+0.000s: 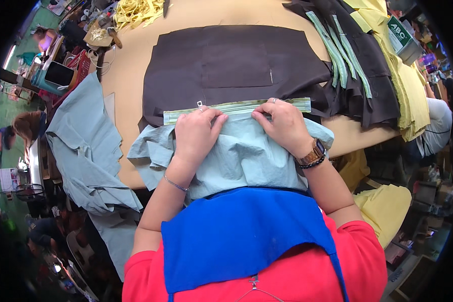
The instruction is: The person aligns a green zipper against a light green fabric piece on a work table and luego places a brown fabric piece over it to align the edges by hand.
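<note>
A pale green zipper strip (239,107) lies crosswise along the near edge of a dark brown fabric panel (181,65). Its small metal pull (199,103) shows just beyond my left fingers. Light blue fabric (241,161) hangs from the strip toward me and drapes over the table's front edge. With thumb and fingers together, my left hand (196,133) pinches the blue fabric's top edge at the zipper. My right hand (285,126) pinches the same edge a short way to the right. Both thumbs point inward, and the fingertips are partly hidden.
More blue fabric (83,146) hangs off the table's left side. Several loose zipper strips (345,55) lie on dark cloth at the right, beside stacked yellow fabric (410,95). A small box (403,40) sits there. Yellow scraps (138,11) are heaped at the far left.
</note>
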